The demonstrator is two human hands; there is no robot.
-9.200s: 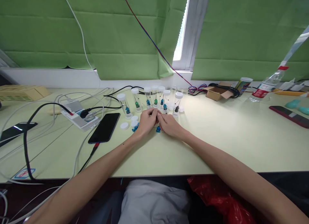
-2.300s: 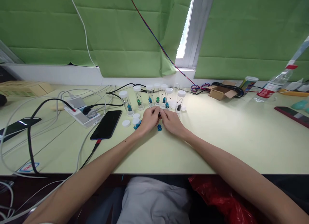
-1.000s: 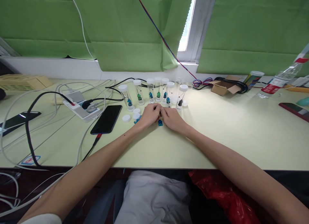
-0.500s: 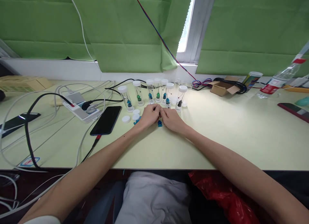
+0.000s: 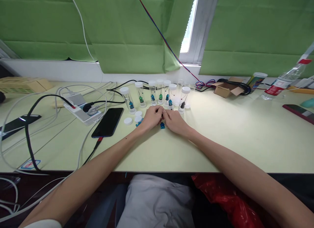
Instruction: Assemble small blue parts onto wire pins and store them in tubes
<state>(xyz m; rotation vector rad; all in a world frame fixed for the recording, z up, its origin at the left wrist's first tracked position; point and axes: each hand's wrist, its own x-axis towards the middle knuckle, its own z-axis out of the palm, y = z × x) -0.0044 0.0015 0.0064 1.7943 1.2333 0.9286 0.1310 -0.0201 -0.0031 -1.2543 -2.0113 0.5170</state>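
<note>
My left hand (image 5: 153, 116) and my right hand (image 5: 174, 121) meet over the table, fingers curled and fingertips pressed together. Whatever they pinch between them is hidden. Just below the fingertips a small blue piece (image 5: 162, 125) shows, and I cannot tell whether it hangs or rests on the table. Several clear tubes with white caps stand behind my hands, among them a left tube (image 5: 128, 100) with a blue piece inside and a right tube (image 5: 184, 100) with a dark piece. Beside my left hand are loose white caps (image 5: 128, 121) and more small blue pieces (image 5: 138, 123), partly covered.
To the left lie a black phone (image 5: 108, 122) on a cable and a white power strip (image 5: 82, 108) with plugs and looping cords. At the back right are a small cardboard box (image 5: 227, 89), a printed can (image 5: 256, 82) and a plastic bottle (image 5: 282, 84). Another phone (image 5: 299, 113) lies far right.
</note>
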